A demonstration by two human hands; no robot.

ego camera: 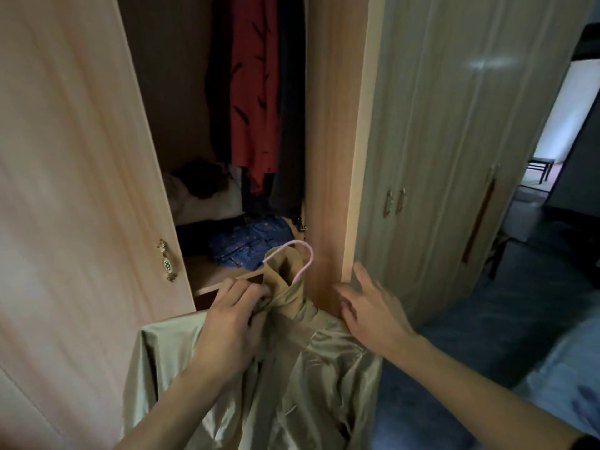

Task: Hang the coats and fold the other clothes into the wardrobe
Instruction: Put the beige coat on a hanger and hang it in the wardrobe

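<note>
The left hand (233,323) grips the coat (292,384), pink hook (305,258) just above its fingers, the right hand (370,310) spread wide and empty; next, probably, lift the hook into the wardrobe (328,157).

Door (81,190) open at left, hanging clothes (256,92) inside the wardrobe (328,157), folded clothes (250,241) on the shelf (207,271) beneath them, coat (292,368) on a hanger (306,254) before the shelf, left hand (230,323) gripping its collar, right hand (373,313) just right, second wardrobe (438,157) further right.

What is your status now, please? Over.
Left hand grips coat below pink hanger hook. Right hand open, near wardrobe door. Coat not yet hung.
</note>
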